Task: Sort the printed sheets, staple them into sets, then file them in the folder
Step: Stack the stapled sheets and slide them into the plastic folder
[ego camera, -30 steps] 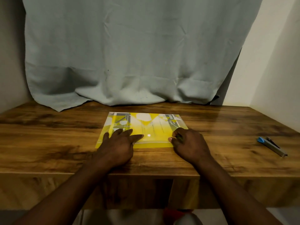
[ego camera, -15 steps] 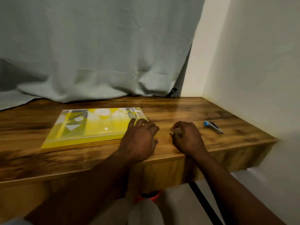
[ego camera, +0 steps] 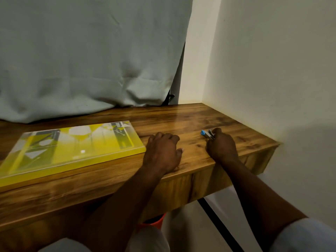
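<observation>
Across the tabletop (ego camera: 181, 117) both hands have shifted right, off the yellow folder (ego camera: 72, 151). The left hand (ego camera: 161, 153) rests just right of the folder, loosely curled and empty; farther right, the right hand (ego camera: 221, 148) curls round the stapler (ego camera: 206, 134), whose long axis, blue tip leading, angles back toward the folder.

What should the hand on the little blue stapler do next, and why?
Probably lift the stapler and carry it toward the yellow folder. The right hand curls round the stapler's back end, while the left hand rests on the wooden desk holding nothing. No loose sheets are in view.
</observation>
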